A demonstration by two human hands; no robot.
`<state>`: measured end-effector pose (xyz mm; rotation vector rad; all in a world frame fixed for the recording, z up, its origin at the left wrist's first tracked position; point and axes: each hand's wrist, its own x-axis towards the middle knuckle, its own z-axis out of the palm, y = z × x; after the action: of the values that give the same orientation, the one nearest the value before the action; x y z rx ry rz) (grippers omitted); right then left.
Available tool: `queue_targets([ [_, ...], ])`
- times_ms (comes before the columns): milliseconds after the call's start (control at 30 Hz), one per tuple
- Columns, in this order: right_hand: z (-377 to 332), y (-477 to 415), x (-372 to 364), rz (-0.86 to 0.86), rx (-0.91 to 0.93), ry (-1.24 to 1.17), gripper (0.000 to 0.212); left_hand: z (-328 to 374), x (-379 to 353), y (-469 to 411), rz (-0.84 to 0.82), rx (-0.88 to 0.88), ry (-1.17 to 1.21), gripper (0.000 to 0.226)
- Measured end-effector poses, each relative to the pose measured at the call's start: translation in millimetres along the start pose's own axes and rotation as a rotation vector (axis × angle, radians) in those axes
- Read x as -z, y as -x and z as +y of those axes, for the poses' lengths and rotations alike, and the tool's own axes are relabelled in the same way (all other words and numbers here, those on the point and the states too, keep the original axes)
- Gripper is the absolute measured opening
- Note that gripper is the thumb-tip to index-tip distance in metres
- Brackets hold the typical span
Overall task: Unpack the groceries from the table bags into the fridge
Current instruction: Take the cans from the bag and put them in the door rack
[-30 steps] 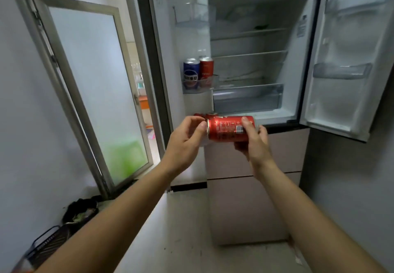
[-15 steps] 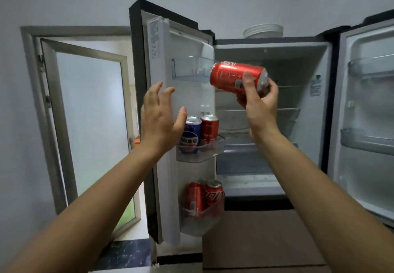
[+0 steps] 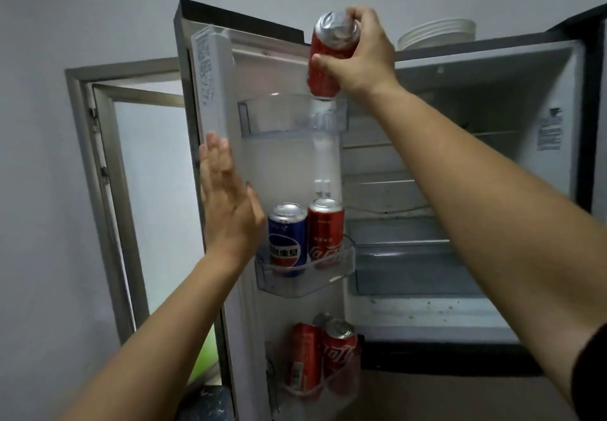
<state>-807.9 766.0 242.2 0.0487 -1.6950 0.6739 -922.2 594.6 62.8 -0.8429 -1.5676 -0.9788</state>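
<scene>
My right hand [image 3: 361,56] grips a red cola can [image 3: 328,49] upright, its base just above the top door shelf [image 3: 289,118] of the open left fridge door [image 3: 213,69]. My left hand [image 3: 226,207] is flat with straight fingers against that door's inner edge. The middle door shelf [image 3: 305,276] holds a blue cola can [image 3: 287,240] and a red can [image 3: 325,233]. Two red cans [image 3: 323,358] stand in the bottom door shelf.
The fridge interior [image 3: 460,190] shows bare wire shelves and a clear drawer. White plates [image 3: 440,33] are stacked on top of the fridge. The right fridge door [image 3: 597,108] stands open at the frame edge. A metal-framed room door [image 3: 108,190] is open behind the left fridge door.
My right hand has turned the can from lying sideways to upright and carried it left over the top door shelf. My left hand moved onto the door's edge.
</scene>
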Motion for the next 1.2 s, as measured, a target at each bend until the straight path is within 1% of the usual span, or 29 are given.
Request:
queue_targets([
  [133,5,-21,-5,-0.285,0.015,0.094,0.072,-8,-1,0,0.009,0.011,-0.012,0.079],
  [233,-1,-33,-14,-0.496,-0.024,0.105,0.091,-10,-1,0,0.008,0.010,-0.021,0.078],
  [267,-6,-36,-17,-0.546,-0.020,0.138,0.092,-11,-1,0,0.010,0.011,-0.021,0.078],
  [400,-17,-39,-30,-0.732,0.012,0.211,0.075,-11,-2,0,0.021,-0.001,-0.017,0.078],
  [567,-17,-42,-47,-0.920,-0.025,0.205,0.064,-13,-2,-1,0.035,-0.008,-0.005,0.079],
  [767,-11,-51,-59,-1.149,-0.150,0.138,0.052,-16,-3,-1,0.038,-0.002,-0.013,0.079],
  [833,-8,-50,-58,-1.130,-0.145,0.117,0.048,-15,-3,-1,0.033,-0.005,-0.018,0.079],
  [900,-6,-44,-53,-1.021,-0.092,0.096,0.039,-15,-2,-1,0.025,0.001,-0.022,0.079],
  [933,-4,-39,-52,-0.928,-0.051,0.096,0.035,-14,-2,-1,0.020,0.010,-0.021,0.079],
  [1000,-2,-26,-51,-0.693,0.032,0.113,0.040,-14,-1,-1,0.002,0.024,-0.022,0.078],
  [1067,2,-3,-48,-0.482,0.130,0.181,0.043,-13,2,0,-0.024,0.036,-0.026,0.076],
  [1200,31,67,-39,-0.245,0.347,0.242,0.051,-7,13,16,-0.083,0.091,0.006,0.067],
])
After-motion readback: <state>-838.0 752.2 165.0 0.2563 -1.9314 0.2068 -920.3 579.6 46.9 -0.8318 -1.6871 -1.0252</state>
